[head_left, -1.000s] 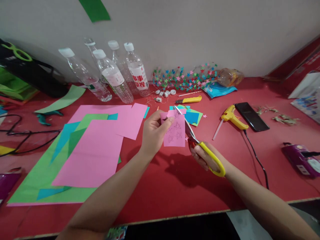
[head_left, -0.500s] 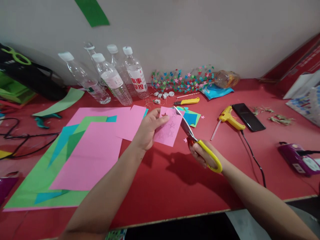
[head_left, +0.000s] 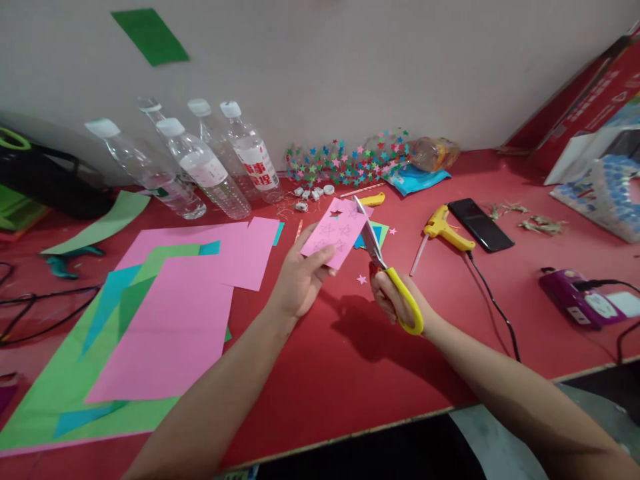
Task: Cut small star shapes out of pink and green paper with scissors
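Observation:
A small pink paper piece (head_left: pixel 336 235) with drawn stars and one star-shaped hole is pinched in my left hand (head_left: pixel 300 283), thumb on its lower edge. My right hand (head_left: pixel 393 297) is closed round the yellow handles of the scissors (head_left: pixel 404 303). The blades point up and left, and their tips meet the upper right corner of the pink paper. Whether the blades are parted is hard to tell. A loose pink star (head_left: pixel 361 279) lies on the red table just left of the right hand. Blue and green paper (head_left: pixel 381 233) lies behind the blades.
Large pink and green sheets (head_left: pixel 165 327) cover the left side. Several plastic bottles (head_left: pixel 205 170) stand behind them. At the back lies a star-covered bottle (head_left: pixel 345 160). A glue gun (head_left: pixel 447 230), a phone (head_left: pixel 481 225) and a purple power strip (head_left: pixel 580 298) are on the right.
My left hand has shifted its grip from the paper's left edge to its lower edge, and the paper is tilted differently. The camera view has turned slightly right.

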### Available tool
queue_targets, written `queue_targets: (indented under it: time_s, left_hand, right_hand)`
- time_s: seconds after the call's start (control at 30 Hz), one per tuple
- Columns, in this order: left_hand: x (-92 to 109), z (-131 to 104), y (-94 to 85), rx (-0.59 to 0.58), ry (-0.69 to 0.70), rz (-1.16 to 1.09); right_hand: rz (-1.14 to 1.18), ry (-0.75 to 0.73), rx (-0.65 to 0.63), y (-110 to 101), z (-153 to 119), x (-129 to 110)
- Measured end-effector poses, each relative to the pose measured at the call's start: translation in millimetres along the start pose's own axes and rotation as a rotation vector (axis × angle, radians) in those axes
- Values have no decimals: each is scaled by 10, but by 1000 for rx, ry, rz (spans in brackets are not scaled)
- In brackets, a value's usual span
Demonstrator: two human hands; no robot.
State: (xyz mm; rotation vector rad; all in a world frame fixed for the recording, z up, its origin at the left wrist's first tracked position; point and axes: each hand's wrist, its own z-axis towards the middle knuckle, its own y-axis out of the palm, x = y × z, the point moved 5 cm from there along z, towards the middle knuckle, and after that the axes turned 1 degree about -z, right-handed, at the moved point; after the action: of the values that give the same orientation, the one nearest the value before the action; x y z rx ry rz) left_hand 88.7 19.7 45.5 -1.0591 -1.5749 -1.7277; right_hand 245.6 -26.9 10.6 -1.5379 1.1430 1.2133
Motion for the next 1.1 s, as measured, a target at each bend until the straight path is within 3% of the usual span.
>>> queue_targets:
  time_s: [0.07, 0.13, 0.3, 0.7, 0.93, 1.1]
  left_hand:
    - [-7, 28, -69, 132, 3, -20]
    - [-4, 40, -95, 154, -16, -9]
    - [18, 1, -12, -28, -112, 163]
    - [180, 28, -71, 52, 123, 171]
    - [252, 10, -123, 224, 296, 29]
    - [170, -19, -100, 211, 272, 164]
  right_hand:
    - [-38, 3, -20, 19, -11, -33]
    - [-40, 11, -28, 27, -11, -43]
    - [-9, 38, 17, -7, 13, -11]
    - [-40, 28, 11, -18, 11, 17]
    - [-75, 15, -110, 65, -27, 32]
    - [-94, -24, -232, 135, -78, 40]
